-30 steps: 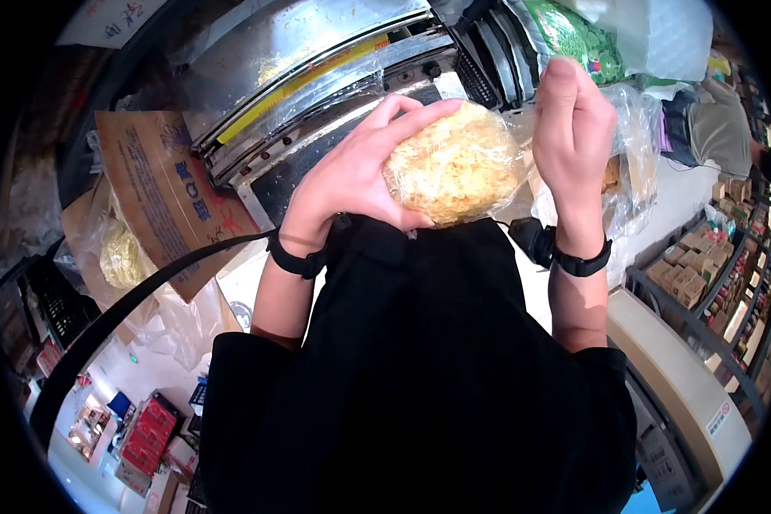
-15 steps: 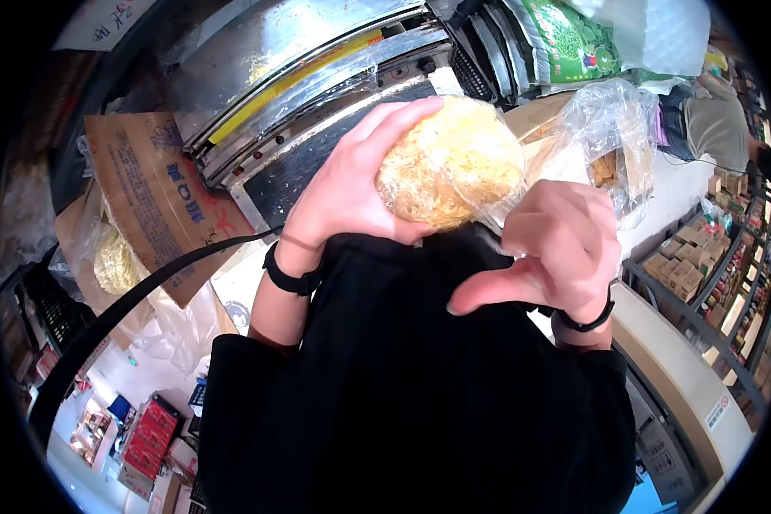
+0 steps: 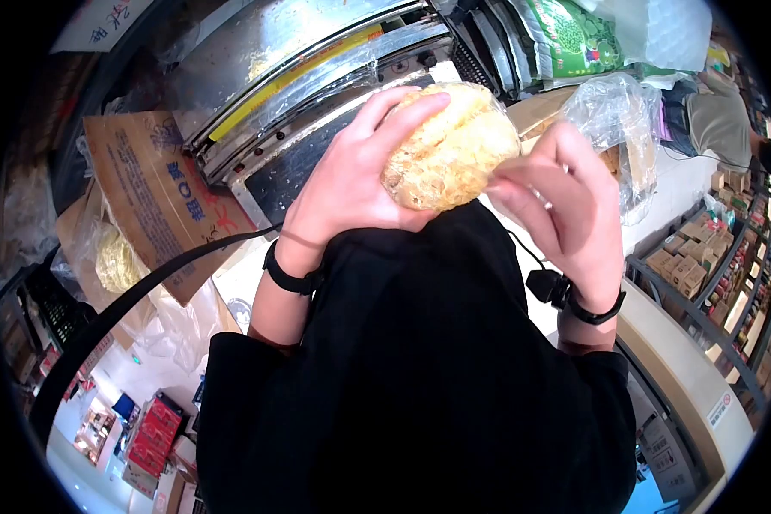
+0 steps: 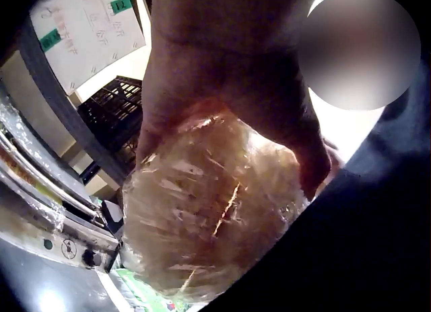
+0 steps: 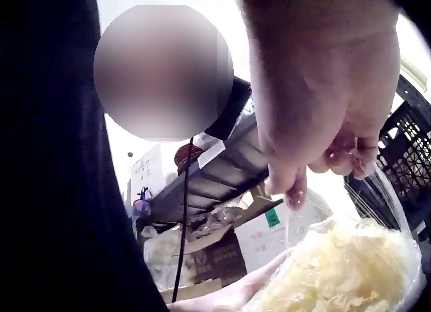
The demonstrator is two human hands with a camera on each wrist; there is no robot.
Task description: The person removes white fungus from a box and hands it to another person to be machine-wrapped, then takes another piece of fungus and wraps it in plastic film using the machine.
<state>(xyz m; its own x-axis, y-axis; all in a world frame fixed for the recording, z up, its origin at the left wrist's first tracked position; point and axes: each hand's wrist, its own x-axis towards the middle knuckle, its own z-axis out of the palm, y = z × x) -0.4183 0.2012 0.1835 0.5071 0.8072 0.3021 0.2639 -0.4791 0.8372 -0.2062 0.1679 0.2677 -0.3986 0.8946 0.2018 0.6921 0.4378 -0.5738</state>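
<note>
A clear plastic bag of yellow, noodle-like food [image 3: 458, 154] is held up in front of the person's chest. The left hand [image 3: 343, 184] grips it from the side, fingers over the far part and thumb along the near part. In the left wrist view the packed bag [image 4: 202, 224] bulges below the palm. At the bag's right side is the right hand [image 3: 574, 206], thumb and fingertips together. The right wrist view shows this hand [image 5: 323, 90] pinching the bag's plastic, with thin stretched film running down to the bag [image 5: 337, 275].
A metal sealing machine [image 3: 334, 77] with a yellow strip stands behind the bag. At left, a cardboard box [image 3: 158, 197] adjoins another yellow bundle [image 3: 118, 261]. Clear plastic [image 3: 612, 111] and a green sack [image 3: 578, 38] lie at right. Another person [image 3: 715, 128] is farther off.
The right hand came down from its raised position, swept low with the thumb out, then rose to the bag's right side and pinched its plastic. The left hand kept its hold.
</note>
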